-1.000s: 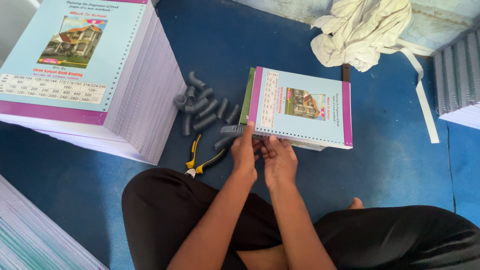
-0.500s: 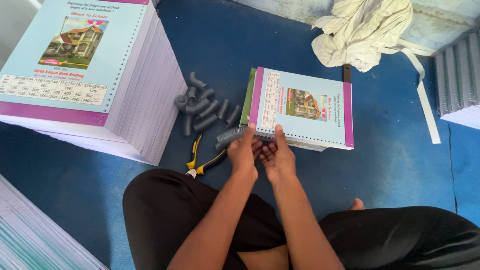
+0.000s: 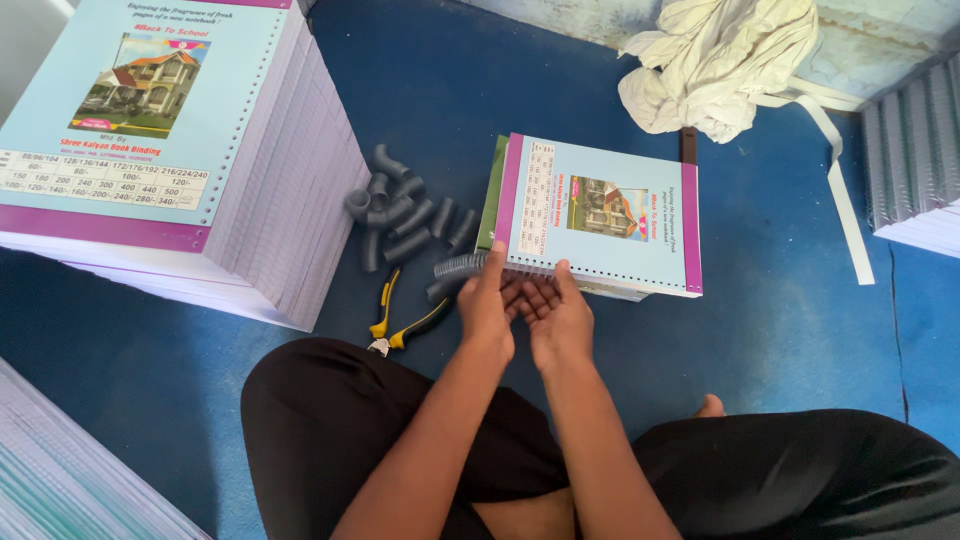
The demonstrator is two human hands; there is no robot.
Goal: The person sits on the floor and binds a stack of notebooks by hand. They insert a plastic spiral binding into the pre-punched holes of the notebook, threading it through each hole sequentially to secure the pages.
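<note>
Pinching a grey spiral coil (image 3: 458,266), the left hand (image 3: 487,312) meets the loosely cupped right hand (image 3: 556,322) at the notebook (image 3: 600,215) edge.

I see the left hand (image 3: 487,312) and the right hand (image 3: 556,318) close together at the near edge of the notebook (image 3: 600,213), and the left fingers touch a grey spiral coil (image 3: 460,266). Left of the notebook lie more grey coils (image 3: 400,212), and yellow-handled pliers (image 3: 398,322) lie near its lower left corner. A tall stack of notebooks (image 3: 200,170) stands far left of it, and a white cloth (image 3: 725,60) lies behind it.
</note>
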